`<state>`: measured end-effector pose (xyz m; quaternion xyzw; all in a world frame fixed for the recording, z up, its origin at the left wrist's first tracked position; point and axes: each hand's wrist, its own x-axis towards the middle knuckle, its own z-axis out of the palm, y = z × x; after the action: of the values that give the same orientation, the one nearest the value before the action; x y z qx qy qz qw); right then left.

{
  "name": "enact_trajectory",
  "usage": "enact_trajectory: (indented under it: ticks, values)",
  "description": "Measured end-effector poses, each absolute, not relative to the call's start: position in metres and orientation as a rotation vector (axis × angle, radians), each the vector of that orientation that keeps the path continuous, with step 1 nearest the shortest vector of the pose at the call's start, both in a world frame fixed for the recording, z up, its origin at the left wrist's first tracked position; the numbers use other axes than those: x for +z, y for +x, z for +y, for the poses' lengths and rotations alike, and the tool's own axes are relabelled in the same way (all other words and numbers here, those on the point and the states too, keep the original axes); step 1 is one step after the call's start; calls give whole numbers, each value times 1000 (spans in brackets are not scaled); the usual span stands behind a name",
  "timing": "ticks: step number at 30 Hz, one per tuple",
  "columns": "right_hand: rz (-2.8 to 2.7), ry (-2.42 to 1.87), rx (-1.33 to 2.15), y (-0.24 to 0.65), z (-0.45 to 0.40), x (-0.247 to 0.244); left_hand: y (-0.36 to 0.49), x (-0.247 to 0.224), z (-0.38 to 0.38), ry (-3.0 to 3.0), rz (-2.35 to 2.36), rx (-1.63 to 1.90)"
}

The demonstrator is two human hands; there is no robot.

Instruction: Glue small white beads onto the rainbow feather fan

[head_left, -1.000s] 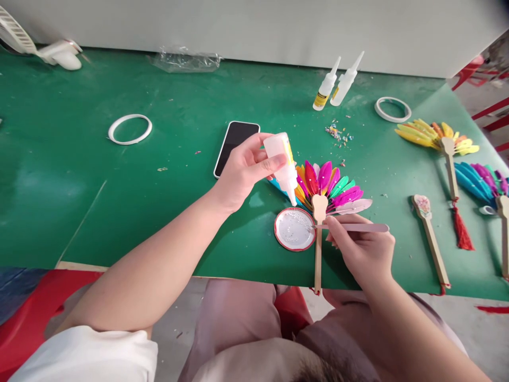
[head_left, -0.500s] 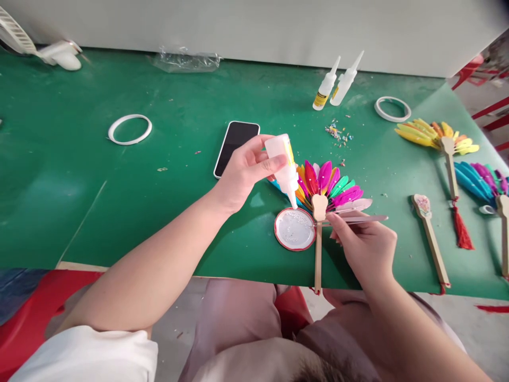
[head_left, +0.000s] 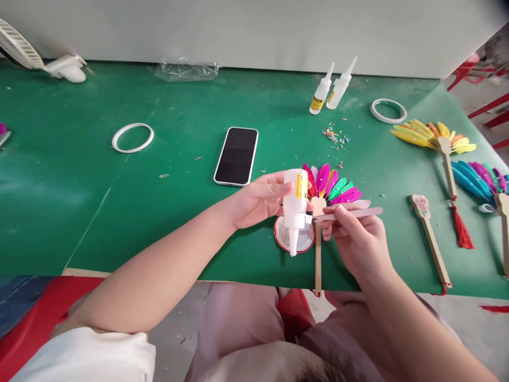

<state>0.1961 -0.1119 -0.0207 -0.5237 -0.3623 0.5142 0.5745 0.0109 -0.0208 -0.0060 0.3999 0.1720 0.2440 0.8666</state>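
Note:
My left hand [head_left: 264,197] grips a white glue bottle [head_left: 295,193] with a yellow label, its nozzle pointing down over a small red-rimmed dish [head_left: 277,240]. Tiny pale beads lie in the dish, which the bottle partly covers. Between the fingers of my right hand [head_left: 360,239] is a pair of pinkish metal tweezers [head_left: 363,213], their tips close to the bottle's neck. Beneath them lies a feather fan [head_left: 323,180] with magenta, red and green feathers and a wooden handle [head_left: 317,260]. My left hand and the bottle hide its left feathers.
A phone [head_left: 237,156] lies left of the fan. Two glue bottles [head_left: 320,95] stand behind, near scattered colourful bits [head_left: 336,135]. White tape rings [head_left: 132,138] lie on the green table [head_left: 178,122]. At right are a yellow feather fan [head_left: 445,140], a blue-purple one [head_left: 477,178] and a bare handle [head_left: 431,239].
The glue bottle has come nearer to me, its nozzle passing from the dish's far rim to its near edge. My right hand and the tweezers have shifted slightly left and upward.

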Motion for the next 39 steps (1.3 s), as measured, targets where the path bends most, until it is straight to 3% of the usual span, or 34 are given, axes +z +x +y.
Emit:
enact_trajectory:
  ticks: [17, 39]
  values:
    - [-678, -1148, 1266, 192, -108, -15, 11, -9, -24, 789, 297, 477]
    - [-692, -1112, 1090, 199, -105, -15, 8, -5, -21, 820, 391, 442]
